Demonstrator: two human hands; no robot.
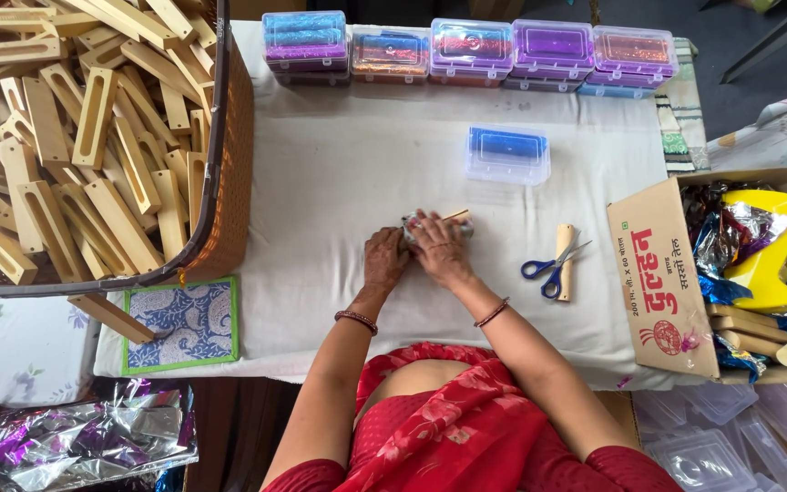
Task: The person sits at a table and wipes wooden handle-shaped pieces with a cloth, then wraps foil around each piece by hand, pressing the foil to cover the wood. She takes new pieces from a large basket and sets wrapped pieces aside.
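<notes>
Single head-worn view, looking straight down, moderately high above the white-clothed table (339,182)

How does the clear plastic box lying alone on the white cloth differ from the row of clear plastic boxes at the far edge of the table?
The lone clear plastic box holds blue foil; the row of clear plastic boxes shows blue, orange, purple and pink foil. The lone box sits singly, nearer both hands; the row's boxes are stacked side by side. All share a clear, rectangular shape with rounded corners.
</notes>
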